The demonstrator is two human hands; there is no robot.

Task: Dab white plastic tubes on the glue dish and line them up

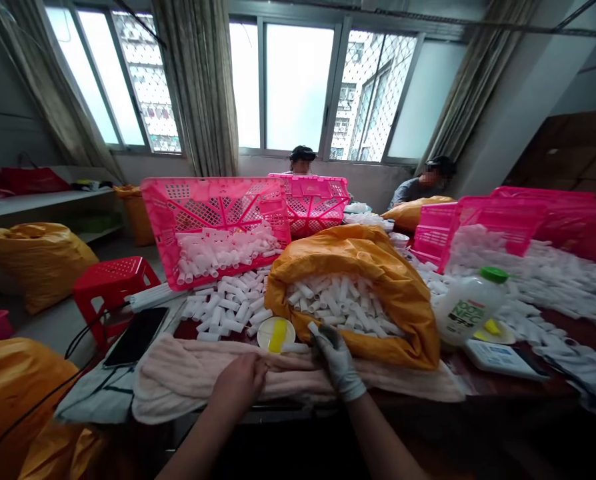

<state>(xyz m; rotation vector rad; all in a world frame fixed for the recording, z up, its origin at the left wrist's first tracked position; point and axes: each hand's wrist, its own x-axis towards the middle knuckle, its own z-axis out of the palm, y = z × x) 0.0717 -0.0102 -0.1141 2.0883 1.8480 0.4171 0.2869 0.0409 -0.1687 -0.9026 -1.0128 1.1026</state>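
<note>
My right hand (pixel 337 360), in a pale glove with dark, dirty fingertips, pinches a short white plastic tube (pixel 313 328) at the front lip of an orange sack (pixel 353 253). Many similar tubes fill the sack's mouth. My left hand (pixel 241 383) is bare and closed above a pink towel (pixel 178 370); what its fingers hold, if anything, is hidden. Just beyond it sits a small round dish (pixel 262 331) with a yellow piece (pixel 278 335) across it. Another white tube (pixel 295 347) lies between the dish and my right hand.
A pink basket (pixel 153 227) lies tipped at back left, tubes spilling out. A phone (pixel 137 337) rests at left near a red stool (pixel 111 273). A green-capped bottle (pixel 465 310) and a white device (pixel 503 360) stand right. Two people sit across the table.
</note>
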